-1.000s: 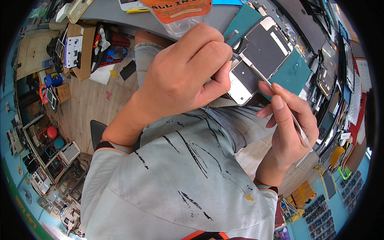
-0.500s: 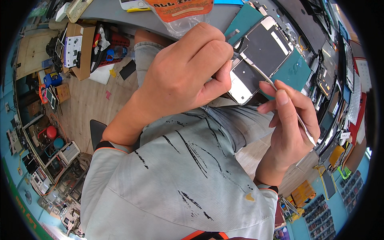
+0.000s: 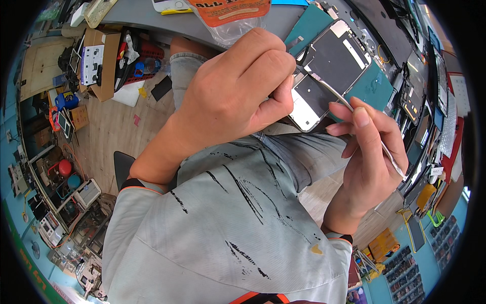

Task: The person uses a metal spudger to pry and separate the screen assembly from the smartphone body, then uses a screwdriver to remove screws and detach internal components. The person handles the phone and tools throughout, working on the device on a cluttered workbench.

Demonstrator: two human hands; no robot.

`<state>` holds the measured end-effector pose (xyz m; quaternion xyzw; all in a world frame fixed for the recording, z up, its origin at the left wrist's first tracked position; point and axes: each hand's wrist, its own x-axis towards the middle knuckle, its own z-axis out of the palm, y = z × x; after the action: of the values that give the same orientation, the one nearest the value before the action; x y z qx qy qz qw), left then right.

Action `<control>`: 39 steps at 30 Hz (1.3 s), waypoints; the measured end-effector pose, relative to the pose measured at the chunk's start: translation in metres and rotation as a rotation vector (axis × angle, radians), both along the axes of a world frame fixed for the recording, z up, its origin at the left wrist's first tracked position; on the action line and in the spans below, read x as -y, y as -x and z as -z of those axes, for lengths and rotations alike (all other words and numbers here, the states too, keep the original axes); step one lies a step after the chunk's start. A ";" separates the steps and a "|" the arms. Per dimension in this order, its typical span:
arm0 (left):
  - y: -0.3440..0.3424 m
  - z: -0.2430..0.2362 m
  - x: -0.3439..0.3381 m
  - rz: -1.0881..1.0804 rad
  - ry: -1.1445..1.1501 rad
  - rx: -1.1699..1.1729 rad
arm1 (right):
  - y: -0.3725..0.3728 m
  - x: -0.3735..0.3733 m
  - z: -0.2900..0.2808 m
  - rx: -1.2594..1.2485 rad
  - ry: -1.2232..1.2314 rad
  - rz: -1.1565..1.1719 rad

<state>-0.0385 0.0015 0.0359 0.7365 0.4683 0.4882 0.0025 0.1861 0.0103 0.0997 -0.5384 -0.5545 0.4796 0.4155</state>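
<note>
Presently, left hand (image 3: 239,87): curled closed beside phone panel (image 3: 329,63); contents cannot be told.
Right hand (image 3: 373,144): slim tool (image 3: 336,93) pinched, tip over panel.
Panel: surface exposed; work apparently unfinished.

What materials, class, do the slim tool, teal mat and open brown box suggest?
Slim tool: probably polished metal, from its silvery glint. Teal mat: perhaps rubber or silicone, smooth with shiny patches. Open brown box: likely cardboard, matte with thin flaps.

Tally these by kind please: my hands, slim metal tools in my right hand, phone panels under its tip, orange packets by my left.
Left hand and right hand: 2
Slim metal tool: 1
Phone panel: 1
Orange packet: 1
Total: 5
</note>
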 end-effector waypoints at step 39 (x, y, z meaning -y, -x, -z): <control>0.000 0.001 -0.001 -0.009 -0.016 0.000 | -0.022 -0.004 0.021 0.014 -0.289 -0.311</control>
<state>-0.0385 0.0025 0.0345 0.7343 0.4677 0.4920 -0.0059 0.2080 0.0145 0.0789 -0.3847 -0.6968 0.4497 0.4052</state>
